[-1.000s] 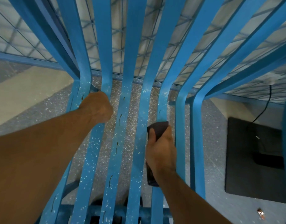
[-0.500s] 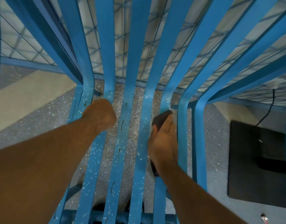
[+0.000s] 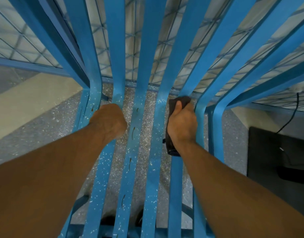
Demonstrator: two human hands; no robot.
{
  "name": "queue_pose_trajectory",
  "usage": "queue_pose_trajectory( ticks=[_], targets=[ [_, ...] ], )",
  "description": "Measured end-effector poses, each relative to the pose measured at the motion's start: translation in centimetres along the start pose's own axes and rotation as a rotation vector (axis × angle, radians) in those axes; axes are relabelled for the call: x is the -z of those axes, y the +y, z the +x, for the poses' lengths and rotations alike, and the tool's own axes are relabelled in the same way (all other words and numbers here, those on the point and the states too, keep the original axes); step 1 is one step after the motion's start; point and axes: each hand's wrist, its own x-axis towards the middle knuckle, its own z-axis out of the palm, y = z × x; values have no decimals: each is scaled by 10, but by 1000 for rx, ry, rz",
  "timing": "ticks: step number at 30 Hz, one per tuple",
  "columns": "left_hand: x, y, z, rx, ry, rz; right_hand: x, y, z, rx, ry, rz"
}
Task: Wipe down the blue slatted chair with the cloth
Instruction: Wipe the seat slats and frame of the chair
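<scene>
From my end, the blue slatted chair (image 3: 144,48) looks smooth and painted, with a dull satin sheen and pale flecks all over. The dark brown cloth (image 3: 171,148) looks soft and matt. The grey speckled stone-like floor (image 3: 233,134) and the black floor mat (image 3: 276,152) both look matt.

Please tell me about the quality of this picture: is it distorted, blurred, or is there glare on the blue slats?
Head view: the wide lens makes the chair slats fan outward toward the top corners. Head view: light is soft and even, no glare on the paint. Head view: the right hand is sharp, yet the cloth it grips is too dark to show folds.
</scene>
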Motion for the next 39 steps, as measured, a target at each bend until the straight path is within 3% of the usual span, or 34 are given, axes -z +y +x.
queue_pose_trajectory(
  ticks=[3, 10, 18, 23, 30, 34, 39],
  targets=[
    [0, 0, -2, -1, -1, -11, -1, 0, 5, 141, 24, 68],
    [0, 0, -1, -18, 26, -17, 1, -6, 23, 136, 0, 213],
    [3, -1, -1, -33, 0, 0, 2, -2, 28, 151, 221, 299],
    [2, -2, -3, -37, -10, -26, 2, -1, 21, 47, 169, 333],
    [5, 0, -4, -30, -13, -34, 14, 17, -37, -68, -195, 58],
    [5, 0, -5, -30, -7, -29, 13, 24, -66, 41, -155, -224],
    [5, 0, -4, -45, -1, 11, 0, 1, -5, -89, -130, 1]
  ],
)
